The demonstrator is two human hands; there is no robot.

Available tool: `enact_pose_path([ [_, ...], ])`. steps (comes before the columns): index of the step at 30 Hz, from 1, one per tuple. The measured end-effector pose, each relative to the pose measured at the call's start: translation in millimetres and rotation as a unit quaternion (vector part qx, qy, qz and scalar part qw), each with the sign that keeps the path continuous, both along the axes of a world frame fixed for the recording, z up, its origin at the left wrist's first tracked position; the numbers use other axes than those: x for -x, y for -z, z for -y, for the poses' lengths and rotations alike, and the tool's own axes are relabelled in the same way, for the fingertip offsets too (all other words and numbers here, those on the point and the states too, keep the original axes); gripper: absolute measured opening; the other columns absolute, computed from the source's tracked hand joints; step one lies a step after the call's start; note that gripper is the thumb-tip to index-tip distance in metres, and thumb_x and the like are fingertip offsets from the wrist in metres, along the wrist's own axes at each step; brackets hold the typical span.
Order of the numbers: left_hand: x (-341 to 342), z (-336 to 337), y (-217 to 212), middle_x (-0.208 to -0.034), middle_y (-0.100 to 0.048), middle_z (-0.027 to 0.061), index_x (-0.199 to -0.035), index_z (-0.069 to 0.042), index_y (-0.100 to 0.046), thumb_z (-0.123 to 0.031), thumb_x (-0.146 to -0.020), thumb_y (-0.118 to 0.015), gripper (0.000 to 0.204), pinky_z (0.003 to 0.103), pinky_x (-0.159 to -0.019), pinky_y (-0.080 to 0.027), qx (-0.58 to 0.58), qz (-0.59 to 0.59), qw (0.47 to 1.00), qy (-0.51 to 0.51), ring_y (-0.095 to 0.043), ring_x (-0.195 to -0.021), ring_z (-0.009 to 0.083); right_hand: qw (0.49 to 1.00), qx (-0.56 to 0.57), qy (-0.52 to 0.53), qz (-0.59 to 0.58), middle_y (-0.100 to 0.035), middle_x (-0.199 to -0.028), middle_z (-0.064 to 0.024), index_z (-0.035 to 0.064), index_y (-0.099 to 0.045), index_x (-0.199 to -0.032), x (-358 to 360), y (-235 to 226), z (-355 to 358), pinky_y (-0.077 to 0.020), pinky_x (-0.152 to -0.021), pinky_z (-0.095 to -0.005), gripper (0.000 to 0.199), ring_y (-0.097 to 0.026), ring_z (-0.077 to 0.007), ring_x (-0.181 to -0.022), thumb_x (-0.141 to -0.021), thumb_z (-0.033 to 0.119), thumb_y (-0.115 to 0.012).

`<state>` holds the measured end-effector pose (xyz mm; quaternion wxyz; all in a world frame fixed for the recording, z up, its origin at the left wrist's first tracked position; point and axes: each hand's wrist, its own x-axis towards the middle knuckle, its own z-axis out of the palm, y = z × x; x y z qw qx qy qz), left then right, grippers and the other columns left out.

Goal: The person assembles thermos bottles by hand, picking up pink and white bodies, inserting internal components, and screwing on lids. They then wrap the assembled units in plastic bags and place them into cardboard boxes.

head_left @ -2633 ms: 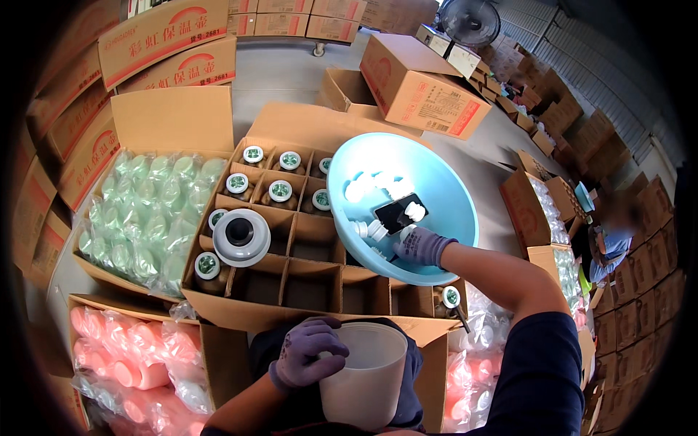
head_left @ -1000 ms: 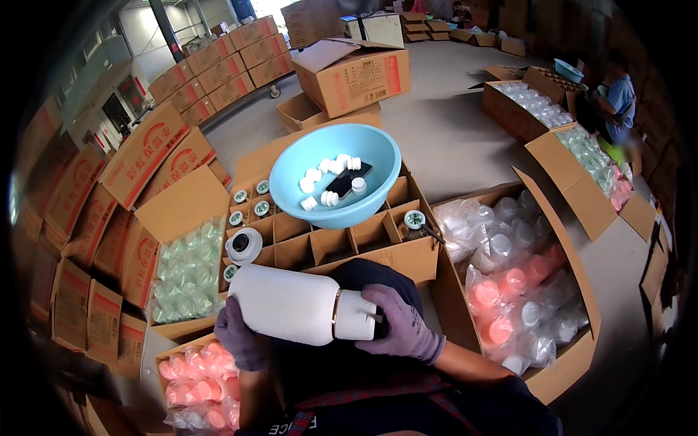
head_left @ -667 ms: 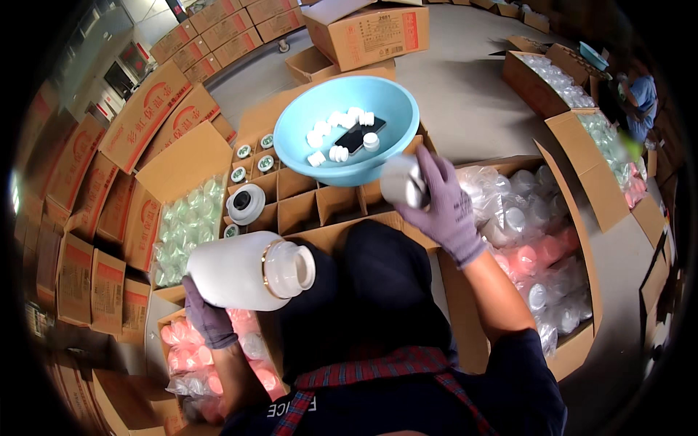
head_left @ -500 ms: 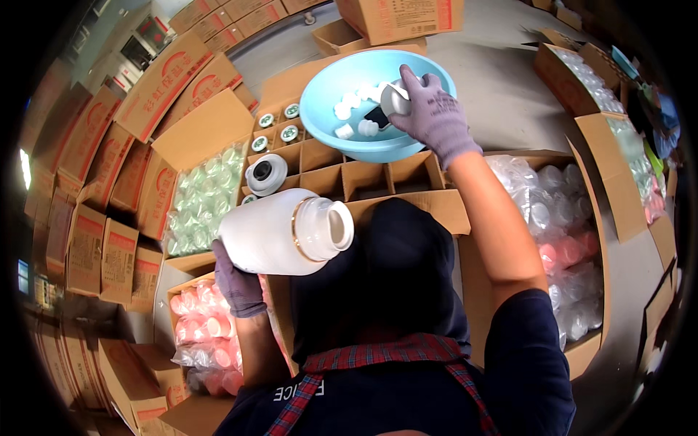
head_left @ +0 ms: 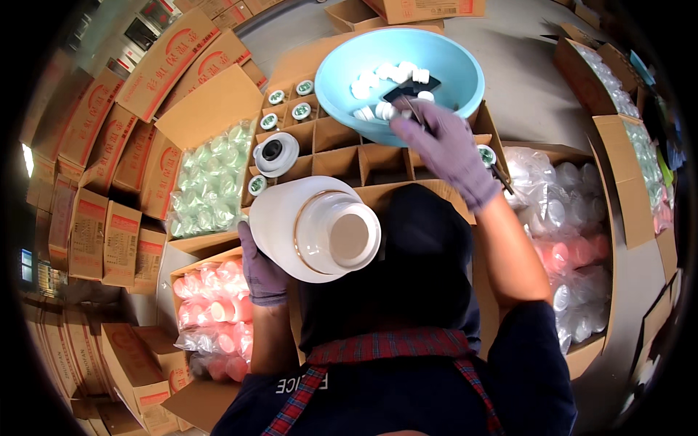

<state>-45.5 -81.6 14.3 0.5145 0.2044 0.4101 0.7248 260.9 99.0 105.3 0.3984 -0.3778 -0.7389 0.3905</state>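
My gloved left hand [head_left: 263, 269] is wrapped round a white vacuum jug [head_left: 280, 229] with a gold ring at its shoulder. The jug lies tilted, its round mouth toward me; a beige disc shows there, and I cannot tell whether it is a cover or the inside. My gloved right hand [head_left: 451, 149] is at the near rim of a light blue basin [head_left: 338, 120], fingers closed round a thin dark rod-like tool [head_left: 502, 176] that sticks out below the wrist. Small white plugs [head_left: 398, 73] and a flat black object [head_left: 413, 89] lie in the basin.
Beneath the basin stands a divided carton [head_left: 338, 161] with several green-topped bottles [head_left: 301, 111]. A white lid with a black centre [head_left: 276, 154] rests on its dividers. Cartons of wrapped green cups [head_left: 211, 178], pink cups [head_left: 218, 309] and clear cups [head_left: 552, 211] flank it. Stacked boxes [head_left: 167, 65] rise left.
My right hand has moved down toward the basin's near rim; the white cap it held is gone, and a dark tool shows in it. The jug has turned its mouth more toward me.
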Motion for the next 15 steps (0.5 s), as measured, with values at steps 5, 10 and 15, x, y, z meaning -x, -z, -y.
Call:
enact_pose_path([
  [5, -41.0, -9.0, -9.2, -0.128, -0.066, 0.0118, -0.139, 0.000, -0.052, -0.039, -0.112, -0.034, 0.051, 0.034, -0.098, -0.053, 0.012, -0.289, 0.954, 0.074, -0.065, -0.113, 0.0205, 0.980, 0.042, -0.109, -0.158, -0.056, -0.074, 0.0009, -0.0019, -0.054, -0.139, -38.3, 13.9, 137.3, -0.0425, -0.062, -0.0240, 0.055, -0.049, -0.0052, -0.066, -0.088, 0.010, -0.074],
  [10, -80.0, 3.2, 5.2, -0.137, -0.055, 0.0188, -0.147, 0.002, -0.041, -0.016, -0.100, -0.057, 0.053, 0.040, -0.099, -0.050, 0.077, -0.450, 0.885, 0.094, -0.061, -0.117, 0.0287, 0.951, 0.236, 0.057, -0.192, -0.056, -0.069, -0.0005, -0.0032, -0.061, -0.130, -71.4, 1.6, 190.3, -0.0435, -0.060, -0.0250, 0.041, -0.051, -0.0047, -0.064, -0.092, 0.012, -0.070],
  [15, -129.3, 15.1, -85.4, -0.147, -0.046, 0.0264, -0.147, 0.002, -0.043, -0.064, -0.062, -0.085, 0.115, 0.054, -0.116, -0.031, -0.229, -0.695, 0.629, 0.261, -0.044, -0.138, 0.0419, 0.887, 0.394, 0.022, -0.239, -0.061, -0.069, -0.0008, -0.0045, -0.066, -0.113, -67.6, 26.2, 200.7, -0.0463, -0.059, -0.0233, 0.021, -0.057, -0.0052, -0.062, -0.097, 0.007, -0.060],
])
